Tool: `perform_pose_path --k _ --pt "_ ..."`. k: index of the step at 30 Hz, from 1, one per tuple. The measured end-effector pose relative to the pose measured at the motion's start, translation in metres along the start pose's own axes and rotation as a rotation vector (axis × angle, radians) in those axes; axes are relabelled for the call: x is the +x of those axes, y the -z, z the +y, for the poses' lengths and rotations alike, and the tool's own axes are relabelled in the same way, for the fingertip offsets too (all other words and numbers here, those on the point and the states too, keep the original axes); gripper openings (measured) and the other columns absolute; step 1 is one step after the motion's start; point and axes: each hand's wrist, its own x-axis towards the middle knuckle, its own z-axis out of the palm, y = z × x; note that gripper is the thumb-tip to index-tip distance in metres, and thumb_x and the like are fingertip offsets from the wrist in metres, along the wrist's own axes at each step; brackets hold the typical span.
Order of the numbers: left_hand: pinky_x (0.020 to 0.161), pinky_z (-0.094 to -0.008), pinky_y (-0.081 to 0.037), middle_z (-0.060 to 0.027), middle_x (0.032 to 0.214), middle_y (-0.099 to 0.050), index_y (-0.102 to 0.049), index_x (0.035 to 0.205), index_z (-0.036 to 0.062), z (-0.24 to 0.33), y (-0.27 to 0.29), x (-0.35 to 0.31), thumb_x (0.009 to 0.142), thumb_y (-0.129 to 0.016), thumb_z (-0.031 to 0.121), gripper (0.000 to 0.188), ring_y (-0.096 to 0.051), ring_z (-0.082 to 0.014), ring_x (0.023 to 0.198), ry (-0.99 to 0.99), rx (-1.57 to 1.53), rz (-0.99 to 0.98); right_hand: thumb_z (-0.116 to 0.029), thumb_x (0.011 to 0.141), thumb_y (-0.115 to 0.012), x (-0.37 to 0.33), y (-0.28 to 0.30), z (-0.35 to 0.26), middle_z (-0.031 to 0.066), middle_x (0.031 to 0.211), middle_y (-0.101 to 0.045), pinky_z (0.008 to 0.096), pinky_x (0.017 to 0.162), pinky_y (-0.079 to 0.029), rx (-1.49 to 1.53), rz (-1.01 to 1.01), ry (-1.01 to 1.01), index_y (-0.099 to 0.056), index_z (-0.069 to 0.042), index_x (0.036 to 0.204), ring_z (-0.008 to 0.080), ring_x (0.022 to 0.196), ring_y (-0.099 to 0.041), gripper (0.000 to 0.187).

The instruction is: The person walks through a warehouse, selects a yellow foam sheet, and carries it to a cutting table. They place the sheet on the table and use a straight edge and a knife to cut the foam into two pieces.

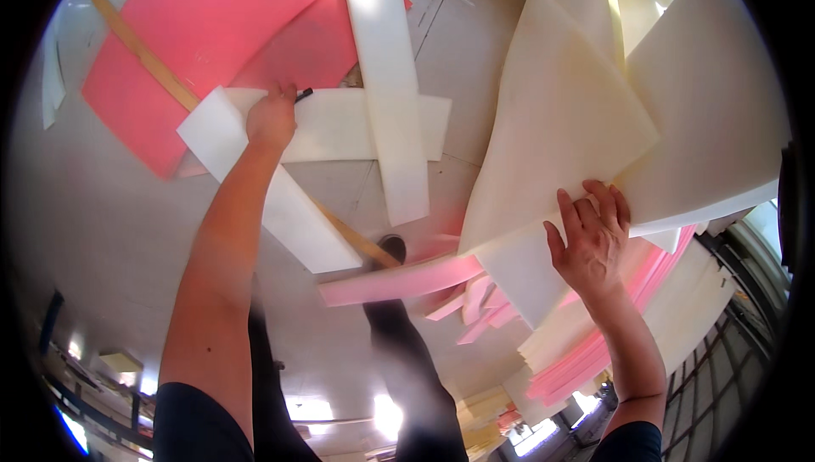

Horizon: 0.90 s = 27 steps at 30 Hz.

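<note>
My left hand (272, 119) is closed over the white foam strips on the left, and a short black marker-like stick (304, 95) pokes out past its fingers. Under that hand, one white foam strip (310, 223) slants across a second white strip (327, 127). A third long white strip (386, 55) lies over the second one's right part. On the right, my right hand (592, 241) rests with fingers spread on the lower edge of a large cream foam sheet (560, 123). Another pale sheet (713, 106) curves up beside it.
Pink foam sheets (195, 21) cover the far left floor. A long wooden strip (140, 46) crosses them and passes beneath the white foam. Pink offcuts (475, 301) and a stack of pink and cream sheets (586, 360) lie at the lower right. My shoe (391, 248) is near the wood's end.
</note>
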Motion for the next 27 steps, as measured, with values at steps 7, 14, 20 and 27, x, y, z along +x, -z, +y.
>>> perform_pose_path --k 7,14,20,27 --pt "0.065 -0.0410 -0.050 -0.0118 0.084 -0.060 -0.062 0.089 0.0067 -0.020 0.032 -0.057 0.067 -0.080 0.018 0.031 -0.063 -0.0306 0.080 -0.035 -0.175 0.260 -0.019 0.069 -0.073 -0.017 -0.006 0.017 0.0085 0.086 -0.059 0.0486 0.097 -0.038 0.062 0.041 -0.053 -0.065 -0.002 0.105 0.0273 0.114 -0.049 0.040" --pt "0.056 -0.0410 -0.042 -0.0150 0.069 -0.054 -0.055 0.075 0.0026 0.003 0.106 -0.103 0.065 -0.083 0.020 0.034 -0.052 -0.0347 0.065 -0.172 -0.528 0.353 -0.017 0.068 -0.075 -0.016 0.000 0.010 0.0110 0.087 -0.061 0.0492 0.094 -0.039 0.132 0.081 -0.082 -0.066 -0.001 0.105 0.0309 0.113 -0.051 0.042" --pt "0.064 -0.0325 -0.048 -0.0087 0.080 -0.065 -0.061 0.099 -0.0031 0.035 0.172 -0.185 0.076 -0.079 0.016 0.034 -0.060 -0.0167 0.071 0.187 -1.140 0.154 -0.017 0.069 -0.073 -0.020 0.005 0.006 0.0107 0.092 -0.061 0.0468 0.098 -0.038 0.139 0.084 -0.122 -0.064 -0.001 0.103 0.0282 0.114 -0.050 0.039" --pt "0.051 -0.0247 -0.041 -0.0034 0.078 -0.062 -0.058 0.106 -0.0027 -0.033 0.197 -0.243 0.084 -0.072 0.013 0.031 -0.052 -0.0082 0.058 0.504 -1.727 0.331 -0.014 0.068 -0.073 -0.011 0.018 -0.008 0.0132 0.096 -0.062 0.0474 0.098 -0.039 0.219 0.124 -0.068 -0.063 0.001 0.104 0.0309 0.117 -0.050 0.041"
